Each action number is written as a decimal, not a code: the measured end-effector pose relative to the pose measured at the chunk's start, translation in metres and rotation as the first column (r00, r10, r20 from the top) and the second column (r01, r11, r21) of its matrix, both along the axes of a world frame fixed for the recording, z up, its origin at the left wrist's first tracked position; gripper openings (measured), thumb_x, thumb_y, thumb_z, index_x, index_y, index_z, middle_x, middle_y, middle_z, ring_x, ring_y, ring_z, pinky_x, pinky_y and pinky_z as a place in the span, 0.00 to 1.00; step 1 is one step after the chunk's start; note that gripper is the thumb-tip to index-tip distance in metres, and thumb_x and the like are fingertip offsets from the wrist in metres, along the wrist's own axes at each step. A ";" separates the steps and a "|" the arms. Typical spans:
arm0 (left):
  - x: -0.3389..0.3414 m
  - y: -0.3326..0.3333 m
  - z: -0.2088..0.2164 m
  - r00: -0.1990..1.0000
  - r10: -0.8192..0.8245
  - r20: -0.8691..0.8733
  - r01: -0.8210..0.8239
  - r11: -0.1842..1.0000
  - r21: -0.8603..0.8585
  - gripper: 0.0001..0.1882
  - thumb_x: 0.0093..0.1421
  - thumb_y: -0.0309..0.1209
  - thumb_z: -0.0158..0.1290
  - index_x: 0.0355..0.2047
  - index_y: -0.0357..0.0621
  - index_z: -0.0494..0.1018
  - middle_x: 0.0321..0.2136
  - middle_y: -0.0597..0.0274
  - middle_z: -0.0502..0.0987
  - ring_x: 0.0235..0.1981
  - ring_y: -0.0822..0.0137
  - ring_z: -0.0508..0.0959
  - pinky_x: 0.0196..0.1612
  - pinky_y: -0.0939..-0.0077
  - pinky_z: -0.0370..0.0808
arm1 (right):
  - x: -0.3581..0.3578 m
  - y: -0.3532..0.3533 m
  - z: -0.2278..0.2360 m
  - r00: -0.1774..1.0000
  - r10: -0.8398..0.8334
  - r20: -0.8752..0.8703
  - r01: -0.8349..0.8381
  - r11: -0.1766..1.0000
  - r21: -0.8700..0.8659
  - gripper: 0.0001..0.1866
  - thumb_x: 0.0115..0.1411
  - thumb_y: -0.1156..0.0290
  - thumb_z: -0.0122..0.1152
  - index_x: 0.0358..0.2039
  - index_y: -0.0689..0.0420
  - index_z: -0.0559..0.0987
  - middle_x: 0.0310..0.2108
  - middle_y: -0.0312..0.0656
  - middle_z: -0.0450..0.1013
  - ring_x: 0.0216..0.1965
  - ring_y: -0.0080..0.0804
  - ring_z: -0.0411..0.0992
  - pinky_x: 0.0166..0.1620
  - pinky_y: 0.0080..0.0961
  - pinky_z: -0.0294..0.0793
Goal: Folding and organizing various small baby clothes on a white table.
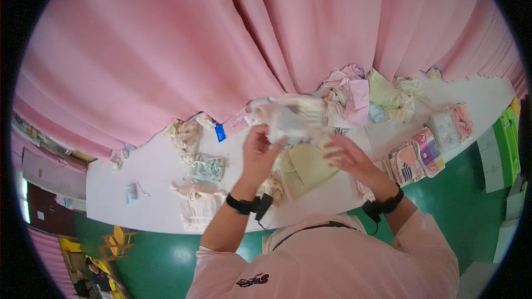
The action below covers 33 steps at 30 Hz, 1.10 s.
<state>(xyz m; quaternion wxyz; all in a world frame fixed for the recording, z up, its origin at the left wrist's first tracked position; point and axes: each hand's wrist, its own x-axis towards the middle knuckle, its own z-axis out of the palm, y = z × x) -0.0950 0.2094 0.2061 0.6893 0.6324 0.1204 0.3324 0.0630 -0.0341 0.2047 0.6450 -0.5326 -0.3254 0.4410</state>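
My left hand [260, 143] is curled at the near-left edge of a white and grey cloth [291, 119], thumb against it; motion blurs the cloth, and I cannot make out what kind of garment it is. My right hand [349, 158] is at the cloth's near-right side, fingers slightly smeared but apart, with nothing plainly gripped. Below and between both hands lies a folded pale yellow-green cloth [313, 167] on the white table [160, 188]. A crumpled cream cloth [271, 188] sits beside my left wrist. Each wrist wears a black band with a small box.
Folded clothes in stacks [410, 160] line the table's right side. Crumpled pink clothes [352, 94] and a green garment [385, 91] lie at the back. Bundled clothes [208, 169] and a blue card [220, 133] are on the left. Pink curtains [166, 39] hang behind.
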 end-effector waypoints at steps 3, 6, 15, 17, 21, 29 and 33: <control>-0.009 -0.031 -0.021 0.994 -0.096 0.043 0.093 0.993 0.072 0.21 0.56 0.12 0.61 0.46 0.43 0.69 0.42 0.66 0.72 0.50 0.71 0.75 0.54 0.73 0.73 | 0.005 0.030 0.016 0.998 -0.050 0.035 0.044 0.989 0.140 0.38 0.61 0.73 0.69 0.68 0.56 0.59 0.56 0.40 0.68 0.58 0.28 0.69 0.60 0.28 0.71; -0.015 -0.043 -0.019 0.985 -0.156 0.072 0.150 0.986 0.076 0.21 0.56 0.12 0.61 0.46 0.45 0.69 0.47 0.65 0.69 0.54 0.69 0.72 0.56 0.72 0.71 | 0.010 0.030 0.024 0.976 -0.084 0.203 0.058 0.990 0.130 0.41 0.58 0.73 0.73 0.67 0.56 0.59 0.56 0.40 0.68 0.58 0.27 0.68 0.60 0.30 0.70; -0.027 -0.051 0.003 0.940 -0.177 0.290 0.322 0.735 -0.596 0.33 0.62 0.25 0.58 0.64 0.45 0.57 0.62 0.57 0.67 0.66 0.58 0.67 0.67 0.56 0.67 | 0.020 0.013 0.020 0.749 -0.059 0.660 -0.169 0.946 0.276 0.17 0.46 0.83 0.72 0.37 0.54 0.83 0.53 0.45 0.68 0.54 0.38 0.71 0.58 0.34 0.69; -0.023 -0.053 0.000 0.968 -0.140 0.209 0.236 0.794 -0.560 0.38 0.61 0.24 0.58 0.69 0.46 0.53 0.64 0.56 0.66 0.66 0.58 0.66 0.67 0.55 0.67 | 0.015 0.009 0.029 0.747 -0.053 0.663 -0.183 0.942 0.281 0.17 0.44 0.86 0.68 0.35 0.55 0.84 0.56 0.45 0.67 0.55 0.42 0.70 0.60 0.38 0.68; -0.011 -0.052 -0.003 0.980 -0.187 0.070 0.189 0.757 -0.626 0.42 0.63 0.22 0.56 0.73 0.50 0.49 0.63 0.52 0.67 0.62 0.56 0.71 0.65 0.56 0.70 | 0.013 -0.005 0.051 0.530 -0.172 0.831 -0.197 0.927 0.318 0.22 0.38 0.90 0.64 0.35 0.54 0.84 0.58 0.45 0.69 0.57 0.48 0.69 0.61 0.42 0.67; 0.000 -0.040 -0.050 0.996 -0.084 0.028 0.078 0.691 -0.719 0.42 0.61 0.15 0.56 0.72 0.51 0.53 0.61 0.52 0.70 0.59 0.57 0.73 0.62 0.61 0.72 | 0.023 -0.033 0.040 0.423 0.053 0.904 -0.358 0.927 0.113 0.21 0.37 0.88 0.64 0.33 0.54 0.84 0.46 0.40 0.78 0.57 0.42 0.72 0.61 0.44 0.69; -0.001 -0.034 -0.100 0.944 0.103 -0.314 -0.167 0.968 -0.185 0.40 0.56 0.16 0.57 0.69 0.48 0.59 0.60 0.49 0.70 0.60 0.58 0.72 0.60 0.62 0.73 | 0.021 -0.042 -0.040 0.628 0.117 0.769 -0.170 0.985 -0.012 0.21 0.43 0.85 0.65 0.40 0.55 0.83 0.46 0.45 0.79 0.56 0.44 0.74 0.60 0.38 0.72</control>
